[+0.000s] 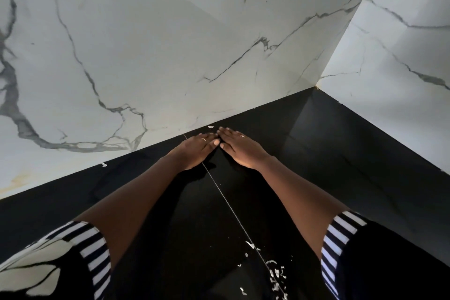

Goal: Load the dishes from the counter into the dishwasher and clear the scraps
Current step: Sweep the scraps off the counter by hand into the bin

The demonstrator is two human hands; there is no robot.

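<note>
A black counter [316, 153] runs into a corner of white veined marble wall [194, 44], and no dishes show on it here. Your left hand [194, 151] and right hand [239, 148] lie flat, palms down, fingers straight and grasping nothing, fingertips meeting near the wall. One pale scrap [210, 126] sits just beyond them against the wall; a larger scatter of scraps [276, 273] lies by the near edge along the counter's seam [231, 207]. This looks like the sweeping-up step: reach behind the far scrap, press your hands' outer edges to the surface, and draw it slowly toward the near scatter so nothing slips under.
</note>
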